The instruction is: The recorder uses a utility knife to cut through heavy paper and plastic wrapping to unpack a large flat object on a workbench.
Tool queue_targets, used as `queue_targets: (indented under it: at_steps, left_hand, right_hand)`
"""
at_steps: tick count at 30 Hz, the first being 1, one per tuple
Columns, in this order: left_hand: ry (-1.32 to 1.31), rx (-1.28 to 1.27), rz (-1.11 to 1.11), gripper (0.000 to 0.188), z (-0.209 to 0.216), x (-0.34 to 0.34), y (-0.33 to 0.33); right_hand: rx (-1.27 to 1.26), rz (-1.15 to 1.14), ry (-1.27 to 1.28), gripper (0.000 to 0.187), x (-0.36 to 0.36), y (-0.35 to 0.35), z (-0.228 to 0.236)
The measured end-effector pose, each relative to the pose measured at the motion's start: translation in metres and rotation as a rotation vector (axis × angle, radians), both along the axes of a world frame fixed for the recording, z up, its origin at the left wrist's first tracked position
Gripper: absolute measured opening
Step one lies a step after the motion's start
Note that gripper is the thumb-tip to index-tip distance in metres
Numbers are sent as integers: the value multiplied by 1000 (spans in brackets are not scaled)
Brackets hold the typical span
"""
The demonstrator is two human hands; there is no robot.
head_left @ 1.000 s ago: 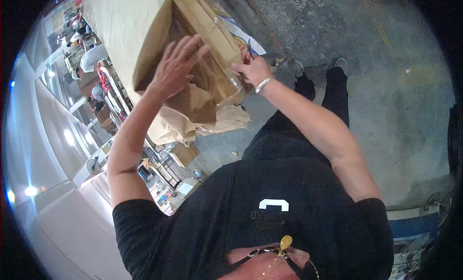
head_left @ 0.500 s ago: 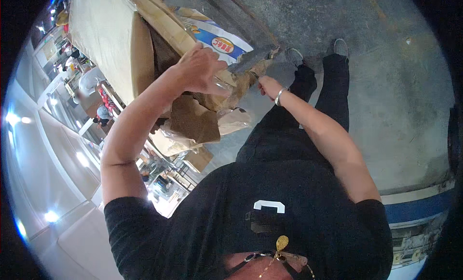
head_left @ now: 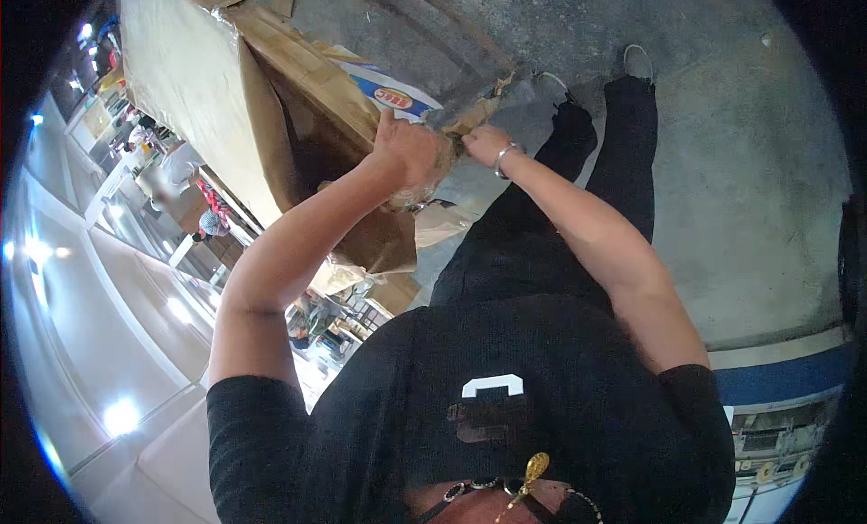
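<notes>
My left hand [head_left: 411, 152] is closed at the torn side of a large brown cardboard box [head_left: 312, 77]. Crumpled clear plastic [head_left: 417, 197] bunches under its fingers. Just right of it, my right hand [head_left: 488, 146], with a bracelet at the wrist, is pinched shut beside a ragged brown strip [head_left: 474, 116]. What sits between those fingertips is too small to make out. A blue and white printed sheet or bag [head_left: 384, 88] lies beyond my left hand, against the box. Below my left forearm hangs a bent brown cardboard flap [head_left: 384, 239].
Grey concrete floor [head_left: 731, 181] spreads to the right, with my black-trousered legs [head_left: 623, 154] on it. A blue and white banded structure [head_left: 786, 375] stands at the lower right. Past the box on the left are people [head_left: 181, 167] and cluttered worktables.
Both hands have shifted: the left slightly right and down, the right to the left, bringing them closer together. The view has tilted a little, and the box appears farther left.
</notes>
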State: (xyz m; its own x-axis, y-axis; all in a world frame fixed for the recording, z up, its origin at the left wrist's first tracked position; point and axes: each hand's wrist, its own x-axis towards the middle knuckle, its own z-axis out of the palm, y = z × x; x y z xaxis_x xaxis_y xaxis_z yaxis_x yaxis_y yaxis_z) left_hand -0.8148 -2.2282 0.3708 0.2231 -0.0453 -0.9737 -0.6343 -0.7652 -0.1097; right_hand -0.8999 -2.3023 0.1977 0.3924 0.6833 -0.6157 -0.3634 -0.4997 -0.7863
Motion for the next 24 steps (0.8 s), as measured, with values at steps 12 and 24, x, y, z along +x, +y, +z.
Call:
queue_targets:
  at_steps: [12,24]
  left_hand:
    - [45,-357,79,18,6,-13,15]
    - [-36,-677,70,13,4,-16,27]
  right_hand:
    - [329,45,-222,21,1,-21,14]
    - [426,-154,68,29,-27,-12,8]
